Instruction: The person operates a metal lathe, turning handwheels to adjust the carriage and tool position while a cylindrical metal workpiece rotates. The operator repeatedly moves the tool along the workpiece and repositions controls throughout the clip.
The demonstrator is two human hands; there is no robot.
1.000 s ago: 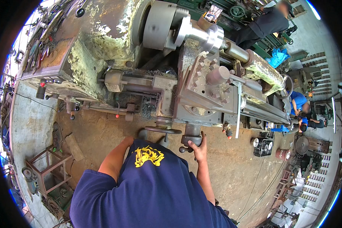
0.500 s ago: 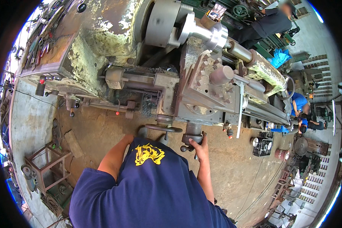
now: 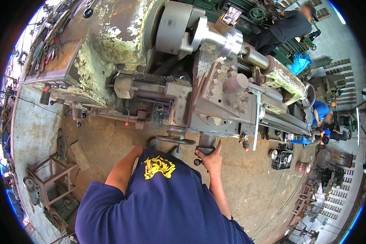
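My right hand (image 3: 212,158) is wrapped round the dark ball-ended crank handle (image 3: 205,150) at the front of a lathe. Its palm and fingers cover much of that handle. My left forearm (image 3: 124,168) reaches forward, but the navy shirt hides the hand and its fingers. Just left of the crank sits the lathe's carriage handwheel (image 3: 175,140). Above, a shiny turned metal workpiece (image 3: 232,44) runs between the grey chuck (image 3: 174,28) and the tailstock (image 3: 286,77). The toolpost (image 3: 227,91) with its long lever stands beside it.
A thin pale bar (image 3: 257,122) hangs at the toolpost's right. Hand tools (image 3: 44,53) lie on the headstock at far left. A metal frame stand (image 3: 51,179) is on the floor at left. A person in dark clothes (image 3: 290,26) stands behind the lathe; others work far right.
My right hand has shifted round the crank handle, with more of its back showing now and the thumb no longer across the top. The workpiece and toolpost look nearly the same.
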